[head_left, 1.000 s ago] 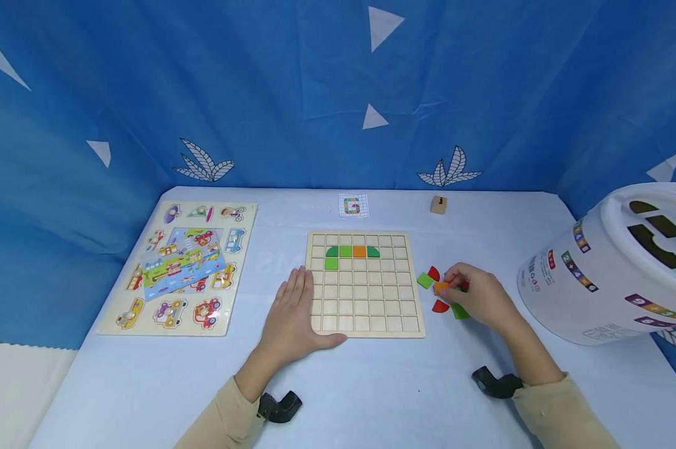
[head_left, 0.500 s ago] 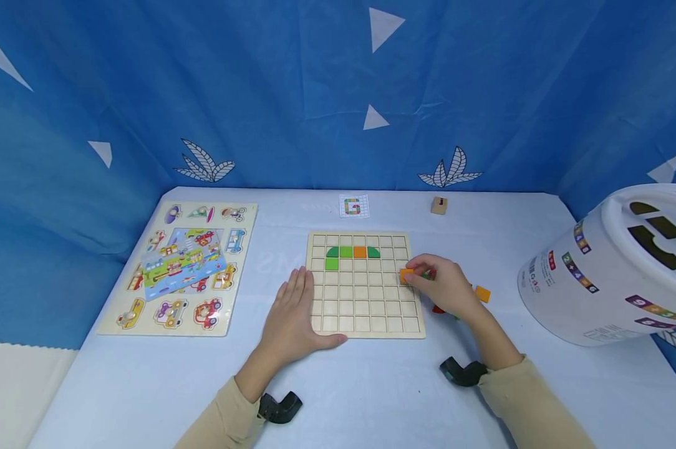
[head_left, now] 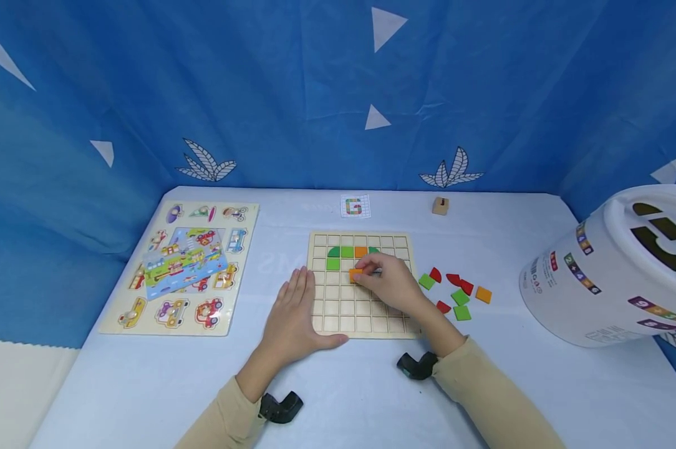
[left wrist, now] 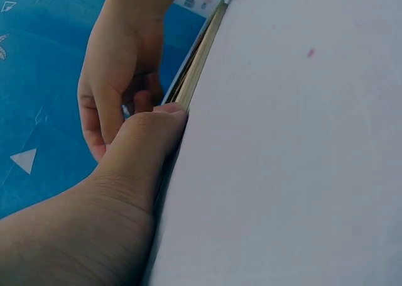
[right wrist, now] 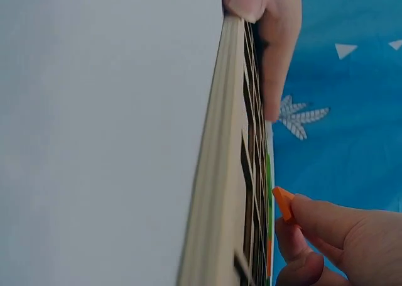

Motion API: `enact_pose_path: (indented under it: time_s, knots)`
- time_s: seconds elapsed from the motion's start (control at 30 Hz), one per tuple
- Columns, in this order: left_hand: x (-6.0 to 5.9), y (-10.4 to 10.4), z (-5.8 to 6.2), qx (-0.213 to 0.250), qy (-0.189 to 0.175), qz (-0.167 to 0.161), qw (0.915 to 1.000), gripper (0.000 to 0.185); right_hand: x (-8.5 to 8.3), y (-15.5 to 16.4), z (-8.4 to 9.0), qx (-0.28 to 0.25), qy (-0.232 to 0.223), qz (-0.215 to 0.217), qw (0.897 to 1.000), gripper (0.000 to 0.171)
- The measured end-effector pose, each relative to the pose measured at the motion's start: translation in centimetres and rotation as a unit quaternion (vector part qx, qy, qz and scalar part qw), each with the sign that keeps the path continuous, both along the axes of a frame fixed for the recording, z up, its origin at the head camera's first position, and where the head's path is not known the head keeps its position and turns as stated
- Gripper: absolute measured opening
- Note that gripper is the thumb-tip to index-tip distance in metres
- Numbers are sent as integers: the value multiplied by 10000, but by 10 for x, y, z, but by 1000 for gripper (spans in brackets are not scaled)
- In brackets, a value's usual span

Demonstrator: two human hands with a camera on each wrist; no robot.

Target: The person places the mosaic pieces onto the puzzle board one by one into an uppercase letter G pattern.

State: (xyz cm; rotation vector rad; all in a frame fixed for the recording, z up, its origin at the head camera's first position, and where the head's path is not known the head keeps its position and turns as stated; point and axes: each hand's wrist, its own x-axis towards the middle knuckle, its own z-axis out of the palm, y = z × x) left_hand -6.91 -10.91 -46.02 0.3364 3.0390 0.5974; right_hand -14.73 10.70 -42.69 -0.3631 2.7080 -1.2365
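Observation:
My right hand [head_left: 394, 284] pinches an orange square tile [head_left: 355, 275] between thumb and fingertips, over the middle of a wooden grid board [head_left: 338, 308]. In the right wrist view that orange tile [right wrist: 284, 203] is tilted, close to the board's surface. My left hand [head_left: 293, 312] lies along the board's left edge, fingers straight, thumb stretched along the front edge. Set in the grid's second row are a dark green quarter-circle [head_left: 333, 252], a light green square [head_left: 347, 251], an orange square [head_left: 361, 251] and another quarter-circle, partly hidden by my right hand. A green square [head_left: 333, 264] sits below the first.
Right of the board lie loose green squares [head_left: 462, 312], red quarter-circles [head_left: 466, 287] and an orange square [head_left: 483, 294]. A pattern card [head_left: 355, 206] and a small wooden block [head_left: 440, 206] are behind it. A picture puzzle [head_left: 242, 262] stands left, a white bucket [head_left: 562, 299] right.
My right hand has picked the orange tile out of the loose pieces and carried it left over the board. One loose orange square now shows at the right. My left hand has stayed put.

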Motion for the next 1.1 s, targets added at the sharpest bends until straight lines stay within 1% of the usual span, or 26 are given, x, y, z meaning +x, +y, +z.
enact_pose_path:
  time_s: [0.2, 0.37, 0.57, 0.8, 1.03, 1.1]
  knots:
    - [-1, 0, -1, -55, -19, -16, 10000, 141, 2, -27, 2, 95, 50, 76, 9999, 14]
    - [0, 0, -1, -51, 9, -19, 10000, 141, 2, -40, 0, 231, 103, 104, 9996, 11]
    - [1, 0, -2, -62, 125, -42, 9999, 140, 1, -45, -1, 486, 174, 151, 9986, 11]
    - [-1, -1, -3, -126, 5, -19, 9999, 141, 0, -47, -1, 695, 284, 232, 9969, 11]
    - [-1, -1, -4, -112, 7, -30, 9999, 142, 2, -45, -1, 882, 305, 330, 9951, 17]
    - [-1, -2, -4, -112, 19, -30, 9999, 142, 3, -44, 0, 924, 343, 389, 9944, 16]
